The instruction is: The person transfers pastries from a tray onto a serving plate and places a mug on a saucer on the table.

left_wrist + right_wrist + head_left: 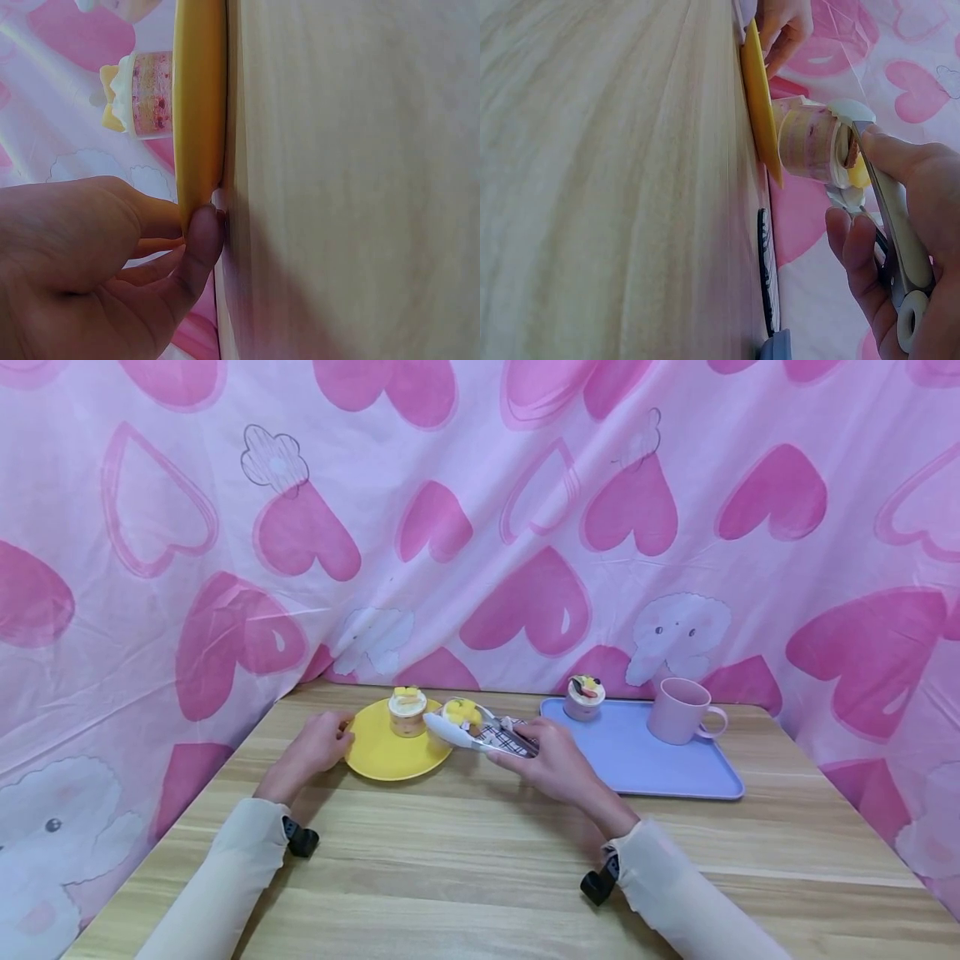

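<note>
My left hand [311, 750] pinches the left rim of a yellow plate [386, 766], its thumb at the underside in the left wrist view. On the plate stands a clear cup of layered cake [152, 94], topped with cream and yellow pieces. My right hand [558, 764] grips a pair of tongs [900, 225] by the handles. Between the tong tips is another cake cup [806, 146] with yellow topping, held over the plate's right edge. In the right wrist view its base shows close over the plate.
To the right lies a lavender-blue tray [652, 777] bearing a pink mug [677, 714] and a fruit-topped cake cup [583, 702]. A black-and-white checked mat [507, 741] lies between plate and tray, partly behind the tongs. A heart-patterned curtain [525, 602] hangs along the table's back edge.
</note>
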Available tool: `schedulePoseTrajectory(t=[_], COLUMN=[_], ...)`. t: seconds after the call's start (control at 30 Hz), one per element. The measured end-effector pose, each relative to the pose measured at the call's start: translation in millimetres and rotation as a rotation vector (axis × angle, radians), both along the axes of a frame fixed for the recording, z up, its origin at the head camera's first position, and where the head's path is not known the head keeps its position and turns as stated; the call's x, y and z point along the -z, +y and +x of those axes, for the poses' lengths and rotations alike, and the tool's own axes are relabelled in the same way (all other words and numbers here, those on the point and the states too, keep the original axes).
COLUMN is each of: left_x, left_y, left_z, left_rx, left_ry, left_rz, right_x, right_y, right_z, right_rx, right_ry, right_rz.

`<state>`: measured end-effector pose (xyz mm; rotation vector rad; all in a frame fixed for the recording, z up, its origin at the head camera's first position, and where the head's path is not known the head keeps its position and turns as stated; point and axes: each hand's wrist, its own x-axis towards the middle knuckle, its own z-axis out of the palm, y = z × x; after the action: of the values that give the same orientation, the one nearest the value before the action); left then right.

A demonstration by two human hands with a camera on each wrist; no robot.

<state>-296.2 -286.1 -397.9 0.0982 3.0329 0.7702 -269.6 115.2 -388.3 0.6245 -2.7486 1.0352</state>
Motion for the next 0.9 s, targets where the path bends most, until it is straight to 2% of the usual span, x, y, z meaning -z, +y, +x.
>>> schedulePoseTrajectory(t=[0.27, 0.57, 0.9], left_x=[-1.8, -1.3, -1.5], left_y=[1, 1, -1], left_z=[3.3, 3.2, 1.0], left_rx=[-0.011, 0.005, 0.004], left_ry=[0.002, 0.032, 0.015], left_rz=[-0.005, -0.013, -0.011], right_x=[-0.1, 6.0, 8.2], right_y=[-5, -13, -23], right_z=[-2.4, -8.0, -8.3], right_rx=[0.007, -0.028, -0.015], right_ry=[-0.035, -0.013, -0.01], right_rz=[-0.007, -0.012, -0.022])
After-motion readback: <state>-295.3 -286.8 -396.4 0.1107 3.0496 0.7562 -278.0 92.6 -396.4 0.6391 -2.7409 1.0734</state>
